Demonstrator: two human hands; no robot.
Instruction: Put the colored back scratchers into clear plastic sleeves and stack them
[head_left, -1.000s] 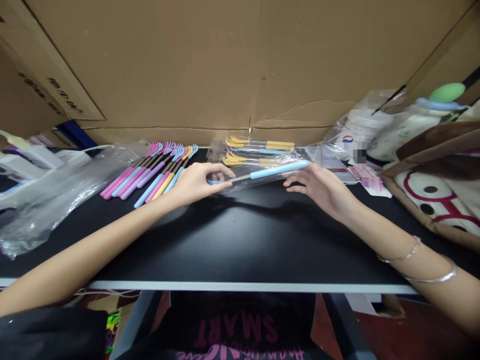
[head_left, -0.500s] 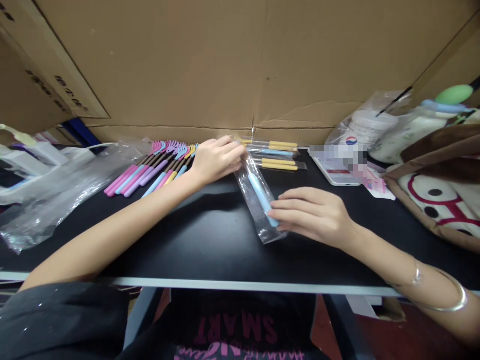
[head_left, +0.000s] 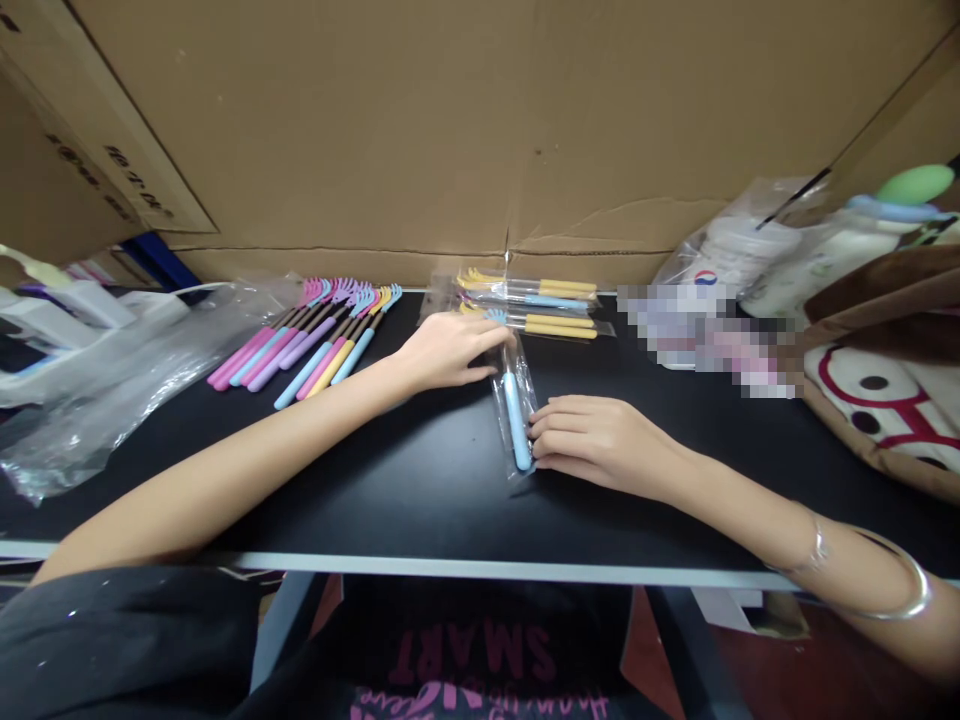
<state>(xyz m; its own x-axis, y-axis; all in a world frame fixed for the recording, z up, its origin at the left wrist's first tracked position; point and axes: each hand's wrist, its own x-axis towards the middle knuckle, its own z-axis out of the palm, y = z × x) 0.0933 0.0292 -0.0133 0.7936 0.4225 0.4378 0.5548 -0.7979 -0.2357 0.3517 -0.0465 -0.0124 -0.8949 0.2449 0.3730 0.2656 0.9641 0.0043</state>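
Observation:
A back scratcher (head_left: 516, 420) with a light blue handle and a blue claw head lies in a clear plastic sleeve (head_left: 501, 425) on the black table. My left hand (head_left: 454, 350) is over the upper part of the sleeve, its fingers closed on it below the claw. At the lower end, the fingertips of my right hand (head_left: 592, 438) close on the sleeve's right edge, beside the handle. To the left lie several unwrapped back scratchers (head_left: 315, 345) in pink, purple, blue and yellow. Several bagged back scratchers (head_left: 559, 325) are stacked just behind my left hand.
A cardboard wall (head_left: 450, 130) closes off the back of the black table (head_left: 390, 480). Crumpled plastic bags (head_left: 150, 370) and a white power strip (head_left: 52, 340) are at the left. A bagged cup (head_left: 750, 250), a bottle (head_left: 862, 250) and a brown plush bag (head_left: 885, 400) stand at the right.
The bagged blue back scratcher has come down toward me and turned straighter, and its claw now shows above my left hand. My left hand moved slightly nearer; my right hand shifted left.

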